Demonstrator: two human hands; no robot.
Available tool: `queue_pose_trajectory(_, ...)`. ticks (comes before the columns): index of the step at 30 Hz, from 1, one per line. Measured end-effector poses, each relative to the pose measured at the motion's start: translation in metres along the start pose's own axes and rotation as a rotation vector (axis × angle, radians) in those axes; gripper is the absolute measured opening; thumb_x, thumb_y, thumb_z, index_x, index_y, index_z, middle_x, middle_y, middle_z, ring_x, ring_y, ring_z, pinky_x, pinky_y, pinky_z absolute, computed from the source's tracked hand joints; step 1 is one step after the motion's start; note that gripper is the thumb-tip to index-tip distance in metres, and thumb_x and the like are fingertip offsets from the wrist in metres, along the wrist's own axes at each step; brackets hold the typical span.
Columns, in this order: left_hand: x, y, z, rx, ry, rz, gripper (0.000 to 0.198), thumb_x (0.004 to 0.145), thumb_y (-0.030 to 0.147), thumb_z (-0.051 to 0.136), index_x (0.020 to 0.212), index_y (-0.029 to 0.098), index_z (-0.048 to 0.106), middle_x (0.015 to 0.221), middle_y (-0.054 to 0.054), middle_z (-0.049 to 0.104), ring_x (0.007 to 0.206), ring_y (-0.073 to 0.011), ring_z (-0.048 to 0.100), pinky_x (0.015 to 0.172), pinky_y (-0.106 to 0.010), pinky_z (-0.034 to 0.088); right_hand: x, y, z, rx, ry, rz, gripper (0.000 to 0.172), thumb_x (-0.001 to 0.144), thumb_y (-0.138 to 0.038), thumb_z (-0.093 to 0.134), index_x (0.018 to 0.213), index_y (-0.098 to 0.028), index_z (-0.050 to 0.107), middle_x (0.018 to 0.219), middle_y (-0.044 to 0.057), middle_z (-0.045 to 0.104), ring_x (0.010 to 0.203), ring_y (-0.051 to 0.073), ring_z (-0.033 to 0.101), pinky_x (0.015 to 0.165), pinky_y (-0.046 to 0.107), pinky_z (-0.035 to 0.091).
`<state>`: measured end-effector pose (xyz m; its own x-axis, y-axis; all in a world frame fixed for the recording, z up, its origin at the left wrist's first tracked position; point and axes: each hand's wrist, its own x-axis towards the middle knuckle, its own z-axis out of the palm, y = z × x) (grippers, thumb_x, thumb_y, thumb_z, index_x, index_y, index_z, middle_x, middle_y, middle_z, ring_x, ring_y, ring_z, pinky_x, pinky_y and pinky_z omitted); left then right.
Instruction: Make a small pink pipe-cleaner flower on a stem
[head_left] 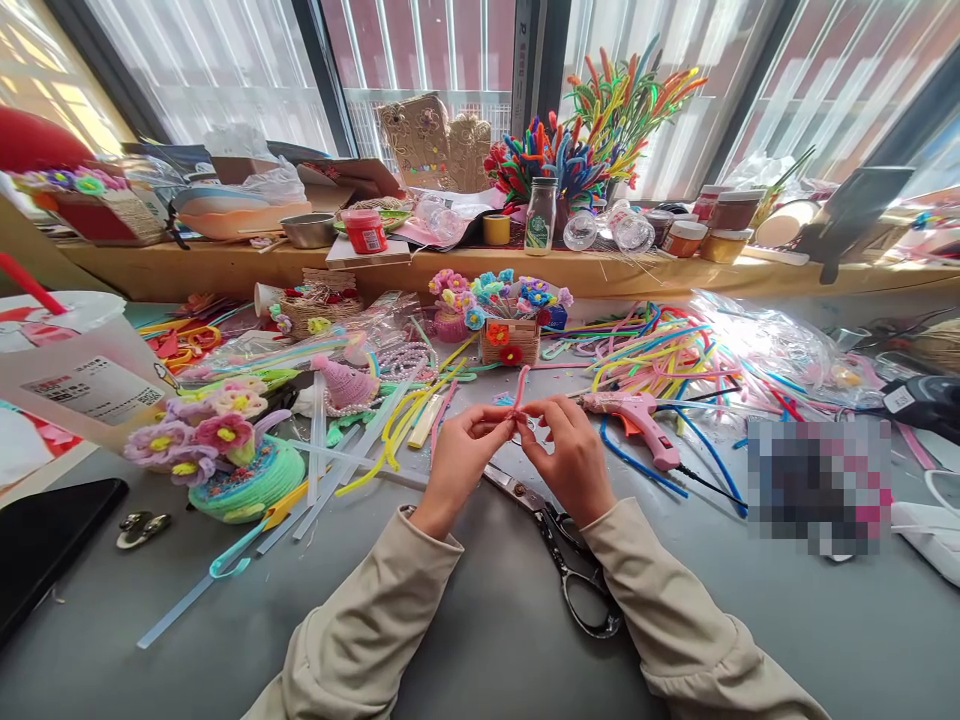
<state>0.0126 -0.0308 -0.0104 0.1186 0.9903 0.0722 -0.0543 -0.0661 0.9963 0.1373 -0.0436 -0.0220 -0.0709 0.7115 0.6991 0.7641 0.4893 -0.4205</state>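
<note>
A pink pipe cleaner [523,385] stands up between my fingertips, its lower part bent and mostly hidden by them. My left hand [469,455] pinches it from the left, and my right hand [568,455] pinches it from the other side; the fingertips meet. Below my hands lies a pair of scissors [551,545] with black handles, its blades pointing up and left. Just right of my right hand rests a pink hot glue gun [637,420]. Yellow pipe cleaners [405,415] and clear glue sticks [352,450] are left of my left hand.
A green pot with fuzzy flowers [247,485], a drink cup [75,370] and a black phone [56,540] occupy the left. Loose pipe cleaners [660,355] pile up at the back right. A woven flower box [510,345] stands behind my hands, below a cluttered ledge [442,285].
</note>
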Motion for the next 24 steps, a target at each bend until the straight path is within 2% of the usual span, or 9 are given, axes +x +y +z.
queue_pose_trajectory(6, -0.0013, 0.0003, -0.0004, 0.008, -0.017, 0.030, 0.024, 0.060, 0.028, 0.060, 0.079, 0.013, 0.062, 0.081, -0.006, 0.064, 0.076, -0.0174, 0.059, 0.073, -0.030, 0.045, -0.0004, -0.0017, -0.0011, 0.054, 0.001, 0.036, 0.013, 0.075, -0.019, 0.044, 0.085, -0.016, 0.053, 0.078, 0.005, 0.055, 0.070, 0.014, 0.049, 0.062, 0.026, 0.041)
queue_pose_trajectory(14, -0.0009, 0.0003, 0.0014, -0.041, -0.002, 0.017, 0.019, 0.059, 0.025, 0.062, 0.072, 0.013, 0.059, 0.072, -0.003, 0.062, 0.069, -0.0138, 0.058, 0.069, -0.027, 0.046, -0.0003, -0.0015, -0.0010, 0.037, -0.004, 0.005, 0.011, 0.077, -0.019, 0.043, 0.077, -0.016, 0.053, 0.073, 0.005, 0.055, 0.068, 0.015, 0.049, 0.063, 0.027, 0.041)
queue_pose_trajectory(19, -0.0019, 0.0024, 0.0009, -0.073, 0.002, -0.040, 0.018, 0.059, 0.024, 0.062, 0.072, 0.012, 0.059, 0.069, -0.002, 0.062, 0.067, -0.0132, 0.058, 0.069, -0.028, 0.046, -0.0005, -0.0033, -0.0023, -0.016, 0.011, -0.066, 0.011, 0.078, -0.017, 0.042, 0.075, -0.017, 0.053, 0.073, 0.005, 0.056, 0.069, 0.015, 0.049, 0.063, 0.026, 0.040)
queue_pose_trajectory(24, -0.0022, 0.0011, 0.0004, -0.101, 0.000, -0.038, 0.018, 0.060, 0.024, 0.061, 0.073, 0.011, 0.059, 0.070, -0.003, 0.062, 0.068, -0.0130, 0.058, 0.070, -0.028, 0.046, 0.0002, -0.0035, -0.0053, -0.106, -0.011, -0.175, 0.014, 0.078, -0.015, 0.041, 0.070, -0.017, 0.052, 0.070, 0.004, 0.055, 0.070, 0.015, 0.048, 0.064, 0.026, 0.039)
